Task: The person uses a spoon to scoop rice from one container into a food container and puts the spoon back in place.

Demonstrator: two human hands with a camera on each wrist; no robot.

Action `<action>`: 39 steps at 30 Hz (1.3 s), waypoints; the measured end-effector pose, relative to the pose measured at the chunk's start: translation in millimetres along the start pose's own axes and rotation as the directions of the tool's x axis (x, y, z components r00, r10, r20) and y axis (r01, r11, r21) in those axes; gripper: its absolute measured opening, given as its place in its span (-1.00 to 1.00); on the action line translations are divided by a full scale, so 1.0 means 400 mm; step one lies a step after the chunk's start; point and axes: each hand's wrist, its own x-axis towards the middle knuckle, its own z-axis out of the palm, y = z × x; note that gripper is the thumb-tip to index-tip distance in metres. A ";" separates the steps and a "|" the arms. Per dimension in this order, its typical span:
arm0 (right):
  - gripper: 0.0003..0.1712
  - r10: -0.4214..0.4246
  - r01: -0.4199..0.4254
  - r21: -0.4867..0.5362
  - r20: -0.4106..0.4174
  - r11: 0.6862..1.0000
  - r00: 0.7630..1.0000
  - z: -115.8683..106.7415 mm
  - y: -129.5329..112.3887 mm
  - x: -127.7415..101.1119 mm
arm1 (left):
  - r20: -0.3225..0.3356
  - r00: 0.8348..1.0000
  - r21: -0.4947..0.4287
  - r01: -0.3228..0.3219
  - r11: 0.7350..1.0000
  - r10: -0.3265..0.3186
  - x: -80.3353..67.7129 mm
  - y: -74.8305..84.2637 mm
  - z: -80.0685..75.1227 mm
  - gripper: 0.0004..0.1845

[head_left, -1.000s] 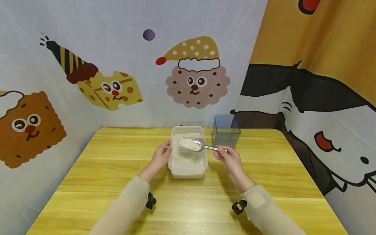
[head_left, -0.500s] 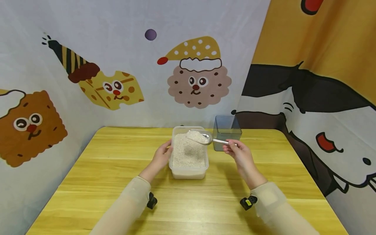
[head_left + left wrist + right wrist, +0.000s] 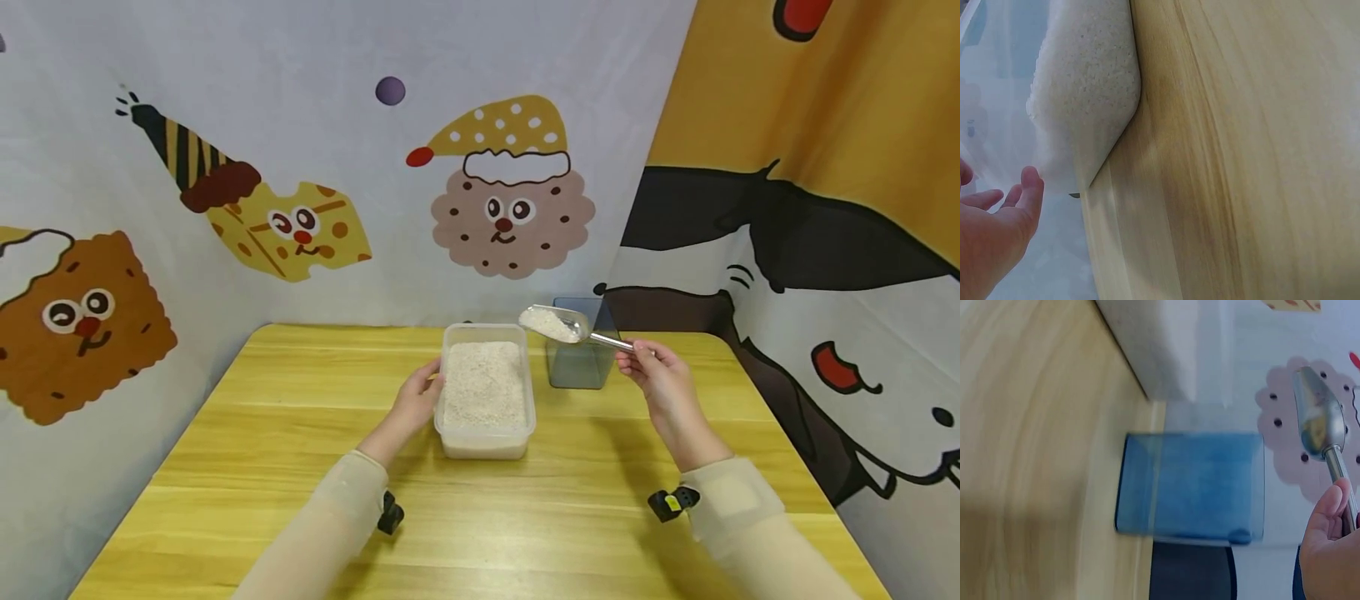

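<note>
Left hand (image 3: 415, 402) at frame center, fingers relaxed against left wall of rice tub (image 3: 486, 442). Right hand (image 3: 663, 385) right of center pinches scoop (image 3: 557, 324) handle; scoop loaded with rice, raised over rim of blue bin (image 3: 577, 367) behind the tub, all on table (image 3: 262, 433)

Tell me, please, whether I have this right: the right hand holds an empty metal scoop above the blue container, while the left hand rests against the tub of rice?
Not quite: the scoop is not empty. The head view shows it heaped with rice. The rest stands: the right hand holds it by the handle above the blue container, and the left hand rests against the tub of rice.
</note>
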 end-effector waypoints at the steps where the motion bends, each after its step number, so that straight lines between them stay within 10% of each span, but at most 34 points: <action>1: -0.82 -0.010 0.011 0.009 -0.010 1.000 1.000 -0.008 -0.005 0.002 | 0.000 1.000 0.000 -0.001 1.000 0.001 0.001 -0.001 0.000 -0.52; 39: -0.85 -0.124 0.101 -0.122 -0.202 0.987 0.971 -0.150 -0.071 0.010 | 0.002 1.000 0.000 0.027 1.000 -0.027 0.007 -0.011 0.000 -0.52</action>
